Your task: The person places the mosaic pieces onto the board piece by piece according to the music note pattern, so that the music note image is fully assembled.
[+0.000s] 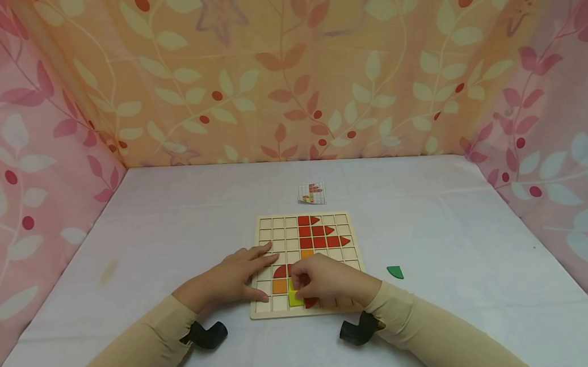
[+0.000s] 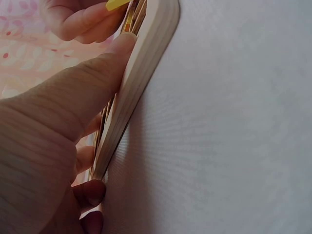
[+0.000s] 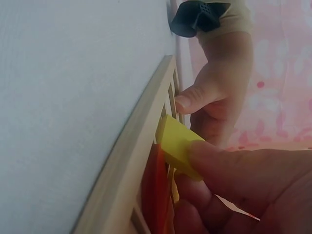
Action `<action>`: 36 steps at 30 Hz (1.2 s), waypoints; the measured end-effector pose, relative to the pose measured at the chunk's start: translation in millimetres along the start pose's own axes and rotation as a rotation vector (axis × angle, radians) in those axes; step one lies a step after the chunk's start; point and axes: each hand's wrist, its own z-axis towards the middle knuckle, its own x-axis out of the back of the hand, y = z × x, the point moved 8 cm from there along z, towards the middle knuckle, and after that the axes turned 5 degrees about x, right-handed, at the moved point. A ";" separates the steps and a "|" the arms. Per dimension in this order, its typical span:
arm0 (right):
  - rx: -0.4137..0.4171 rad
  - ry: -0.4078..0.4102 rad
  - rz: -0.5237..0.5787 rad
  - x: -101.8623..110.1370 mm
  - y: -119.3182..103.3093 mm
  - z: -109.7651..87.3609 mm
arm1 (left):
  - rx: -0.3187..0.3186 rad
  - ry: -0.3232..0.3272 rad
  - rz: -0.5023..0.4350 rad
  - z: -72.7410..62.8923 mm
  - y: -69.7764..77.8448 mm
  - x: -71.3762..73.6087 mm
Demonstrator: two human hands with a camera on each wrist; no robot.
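A wooden grid board [image 1: 271, 316] lies on the white table, holding red, orange and yellow tiles. My left hand [image 1: 236, 274] rests on its left edge, fingers spread and thumb on the near-left part. Over the lower middle of the board, my right hand [image 1: 328, 278] pinches a yellow tile [image 3: 178, 141] between thumb and fingers. The tile is tilted, its lower edge right at the grid beside a red piece [image 3: 155, 187]. An orange square [image 1: 279, 287] and a red rounded piece [image 1: 280, 272] sit left of the right hand, which hides the cells beneath it.
A small printed card [image 1: 312, 193] with a colored grid picture lies behind the board. To the right of the board is a green quarter-round piece [image 1: 395, 272]. Red squares and triangles [image 1: 320, 242] fill rows at the board's far side. Patterned cloth [image 1: 286, 70] walls surround the table.
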 end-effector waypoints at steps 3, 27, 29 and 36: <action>0.000 -0.009 -0.024 -0.6 -1.0 0.0 | -0.001 0.000 -0.002 0.0 0.1 0.2; -0.003 -0.027 -0.115 -1.3 -3.2 -0.1 | 0.021 -0.004 -0.001 0.6 -0.6 0.5; 0.016 -0.011 -0.141 3.1 -3.4 -1.5 | 0.026 -0.004 0.002 0.9 -1.3 -0.3; 0.034 0.083 -0.164 36.5 3.2 -17.0 | 0.046 -0.013 0.005 1.5 -2.7 -3.0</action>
